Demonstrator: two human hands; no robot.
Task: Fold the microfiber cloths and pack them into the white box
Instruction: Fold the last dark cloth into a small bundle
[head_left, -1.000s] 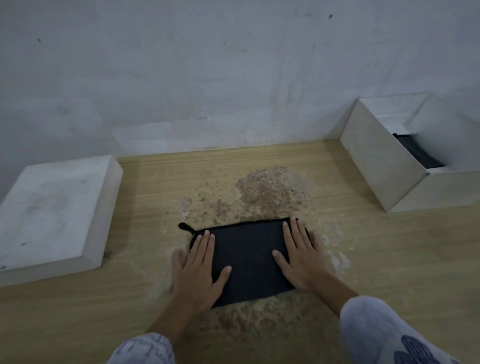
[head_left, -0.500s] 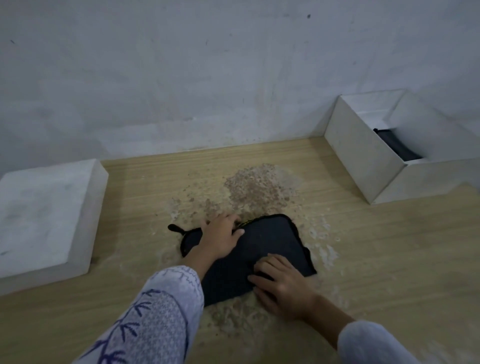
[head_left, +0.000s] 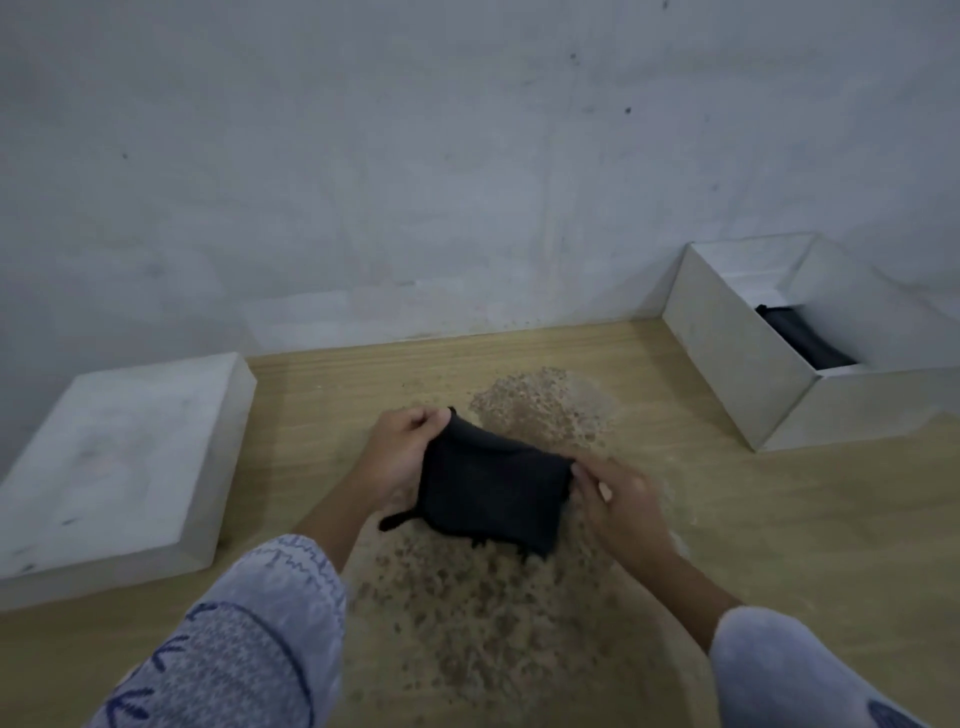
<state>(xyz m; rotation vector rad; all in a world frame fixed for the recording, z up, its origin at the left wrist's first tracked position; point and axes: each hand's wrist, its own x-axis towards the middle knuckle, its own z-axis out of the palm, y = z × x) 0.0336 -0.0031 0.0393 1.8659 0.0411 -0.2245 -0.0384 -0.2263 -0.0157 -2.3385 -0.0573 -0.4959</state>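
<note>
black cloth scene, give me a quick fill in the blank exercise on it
1. The black cloth is gripped by ____ hands.
2. The open white box stands to the ____ of the cloth.
3. Inside that box lies another dark ____.
4. The flat white lid rests on the wooden ____.

Missing words: both; right; cloth; table

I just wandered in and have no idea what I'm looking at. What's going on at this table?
A person is folding a dark microfiber cloth over a worn wooden table. The left hand grips its far left corner and the right hand pinches its right edge. To the right stands an open white box with another dark cloth already inside. The box's white lid lies on the left side of the table.
</note>
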